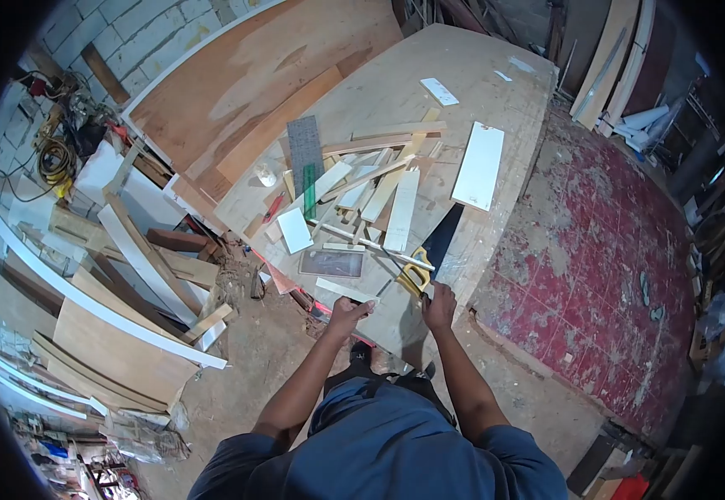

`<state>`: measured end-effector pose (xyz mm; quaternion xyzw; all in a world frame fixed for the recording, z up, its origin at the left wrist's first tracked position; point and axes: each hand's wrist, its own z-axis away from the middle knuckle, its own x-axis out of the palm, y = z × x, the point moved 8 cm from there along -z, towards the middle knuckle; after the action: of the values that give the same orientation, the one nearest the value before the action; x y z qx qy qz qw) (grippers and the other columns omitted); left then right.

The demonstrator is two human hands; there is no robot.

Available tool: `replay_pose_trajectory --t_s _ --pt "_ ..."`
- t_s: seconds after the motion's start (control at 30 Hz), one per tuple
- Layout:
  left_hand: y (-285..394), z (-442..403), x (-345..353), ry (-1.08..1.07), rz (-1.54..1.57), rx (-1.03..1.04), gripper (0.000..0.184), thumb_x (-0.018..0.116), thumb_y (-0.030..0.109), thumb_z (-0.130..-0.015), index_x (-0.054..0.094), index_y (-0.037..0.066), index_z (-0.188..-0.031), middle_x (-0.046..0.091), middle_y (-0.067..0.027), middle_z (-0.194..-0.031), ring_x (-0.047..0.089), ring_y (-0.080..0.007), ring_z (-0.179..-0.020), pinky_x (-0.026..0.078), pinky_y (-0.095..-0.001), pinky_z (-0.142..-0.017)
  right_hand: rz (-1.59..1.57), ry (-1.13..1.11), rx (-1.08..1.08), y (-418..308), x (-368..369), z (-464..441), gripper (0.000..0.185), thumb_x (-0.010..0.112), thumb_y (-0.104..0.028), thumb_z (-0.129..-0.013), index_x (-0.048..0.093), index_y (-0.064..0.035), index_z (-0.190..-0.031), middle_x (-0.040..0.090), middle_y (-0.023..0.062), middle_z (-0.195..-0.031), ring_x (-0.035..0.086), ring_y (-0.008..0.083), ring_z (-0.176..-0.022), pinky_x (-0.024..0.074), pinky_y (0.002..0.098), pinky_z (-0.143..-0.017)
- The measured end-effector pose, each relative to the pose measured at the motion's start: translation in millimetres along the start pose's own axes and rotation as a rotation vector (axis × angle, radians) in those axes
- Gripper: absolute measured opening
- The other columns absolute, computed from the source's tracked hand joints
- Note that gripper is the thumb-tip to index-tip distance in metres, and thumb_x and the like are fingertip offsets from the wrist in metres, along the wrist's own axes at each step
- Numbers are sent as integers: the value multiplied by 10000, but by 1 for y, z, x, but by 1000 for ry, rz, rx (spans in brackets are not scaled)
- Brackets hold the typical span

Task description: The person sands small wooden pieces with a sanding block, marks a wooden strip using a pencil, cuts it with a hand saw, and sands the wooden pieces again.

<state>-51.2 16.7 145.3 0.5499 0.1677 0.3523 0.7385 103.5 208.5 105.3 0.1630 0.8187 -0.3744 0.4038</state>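
Observation:
My left hand [350,313] is closed, with thumb and fingers together, over the table's near edge. Just beyond its fingers is a narrow white wood strip [341,289]; whether the fingers grip it I cannot tell. My right hand [439,307] is also closed, close against the grip of a handsaw [416,272] with a yellow and black handle. What the right fingers hold, if anything, is hidden. The saw's dark blade points away, its far end by a white board [478,167]. A brown framed rectangular piece [331,263] lies beyond my left hand.
Wood offcuts pile on the worktable [391,71], with a green ruler-like strip [309,192], a red-handled tool [274,207] and a white container [266,174]. Left stand curved wooden panels [121,321]. Right of the table lies a worn red surface [579,275].

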Motion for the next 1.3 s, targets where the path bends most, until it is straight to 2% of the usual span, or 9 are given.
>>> replay_pose_trajectory --t_s 0.07,0.13,0.3,0.73,0.93,1.0,1.13,1.2,1.3 --pt "-11 -3 0 11 34 -49 227 738 204 -807 634 20 -890 645 -56 -779 599 -125 -703 487 -273 -681 -477 -266 149 4 31 -2 201 615 -50 -811 600 -12 -1008 623 161 -871 636 276 -794 506 370 -720" --pt "-26 -11 1 22 71 -109 221 733 212 -813 637 25 -882 640 -50 -771 595 -121 -699 483 -269 -670 -845 -403 140 -23 36 2 177 567 -27 -875 612 14 -1041 660 103 -879 645 142 -786 515 263 -694" --pt "-51 -24 1 -49 126 -237 199 723 216 -824 638 43 -872 620 -20 -771 573 -111 -678 464 -263 -636 -1267 -602 381 -69 32 4 160 603 -61 -878 625 48 -993 662 79 -844 650 126 -745 527 246 -674" --pt "-42 -72 -63 -142 54 -289 183 744 186 -800 641 42 -845 636 -28 -785 581 -103 -681 462 -260 -631 -1171 -665 359 -117 103 -10 67 565 -50 -885 589 9 -866 629 54 -767 597 104 -665 501 238 -619" --pt "-19 -95 -99 -216 -67 -15 180 749 120 -769 610 43 -854 634 -24 -792 575 -106 -732 466 -278 -668 -970 -708 534 -141 144 -3 181 474 -153 -920 557 -1 -866 602 64 -716 596 142 -643 515 282 -591" --pt "-8 -101 -109 -271 -505 284 186 730 87 -774 590 21 -878 646 -55 -849 593 -128 -795 475 -285 -743 -998 -773 821 -135 173 25 206 431 -188 -943 524 -12 -893 590 78 -723 604 185 -625 547 329 -578" --pt "6 -105 -124 -316 -275 371 143 700 83 -798 588 31 -869 633 -61 -862 582 -122 -791 466 -277 -722 -853 -818 953 -130 191 48 272 470 -248 -932 544 12 -897 587 102 -707 606 199 -627 540 366 -523" --pt "5 -112 -141 -320 -296 358 136 689 53 -775 597 30 -873 616 -70 -889 595 -154 -811 469 -290 -727 -756 -839 918 -140 195 48 305 468 -289 -951 551 1 -900 600 105 -766 620 204 -670 543 359 -546" --pt "16 -116 -153 -373 -570 600 241 734 63 -686 592 37 -880 568 -103 -949 590 -256 -962 468 -358 -822 -990 -741 934 -170 192 36 270 482 -276 -955 561 -19 -927 615 101 -826 634 211 -736 547 349 -608"
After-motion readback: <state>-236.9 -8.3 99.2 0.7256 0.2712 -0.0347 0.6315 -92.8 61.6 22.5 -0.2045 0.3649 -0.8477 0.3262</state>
